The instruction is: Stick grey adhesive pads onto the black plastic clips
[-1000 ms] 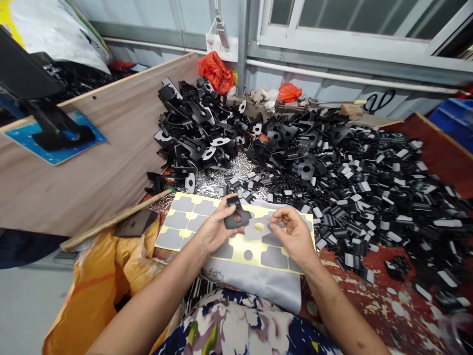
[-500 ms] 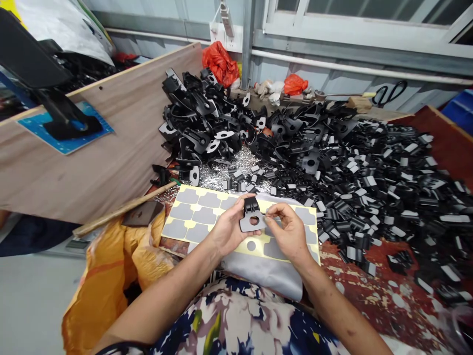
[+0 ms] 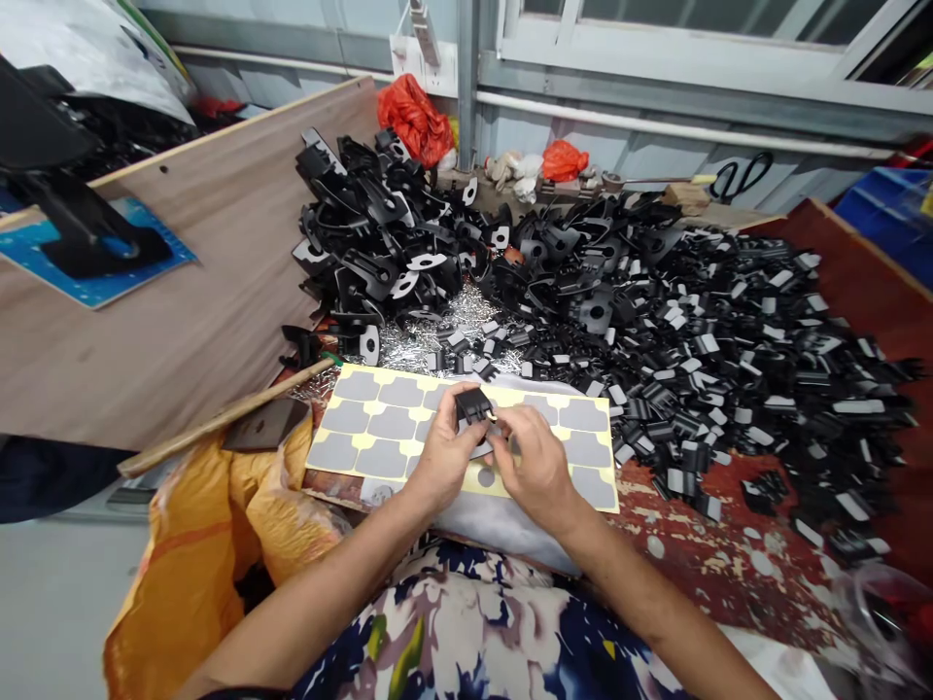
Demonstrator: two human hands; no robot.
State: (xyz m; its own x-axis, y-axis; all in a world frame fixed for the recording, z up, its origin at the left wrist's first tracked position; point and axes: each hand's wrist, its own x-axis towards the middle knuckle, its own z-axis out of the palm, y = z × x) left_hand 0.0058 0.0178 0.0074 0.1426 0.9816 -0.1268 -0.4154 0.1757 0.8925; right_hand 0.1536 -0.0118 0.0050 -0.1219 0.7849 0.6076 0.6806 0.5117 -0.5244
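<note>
My left hand [image 3: 441, 462] is closed around a black plastic clip part [image 3: 473, 402], its ribbed hinge end facing up and tilted. Thumb and fingers of my right hand [image 3: 537, 465] pinch at the right side of the same part. A tiny pale bit shows by those fingertips, too small to name. Most of the part's flat grey face is hidden behind my fingers. Under both hands lies a yellow sheet [image 3: 470, 485] bearing rows of grey die-cut stickers [image 3: 397, 425], with a bare yellow patch and a small grey disc [image 3: 485, 476].
Behind the sheet are a heap of larger black clip parts [image 3: 371, 209], scattered metal pins [image 3: 466, 309] and many small black pieces [image 3: 700, 340] on the right. A wooden stick [image 3: 225, 416] and a yellow sack [image 3: 182, 544] lie left. A wooden board [image 3: 240, 204] borders the left side.
The clip part has been tilted in my left hand, so its hinge end shows more. My right fingers have closed in on its side. The whole view has shifted slightly.
</note>
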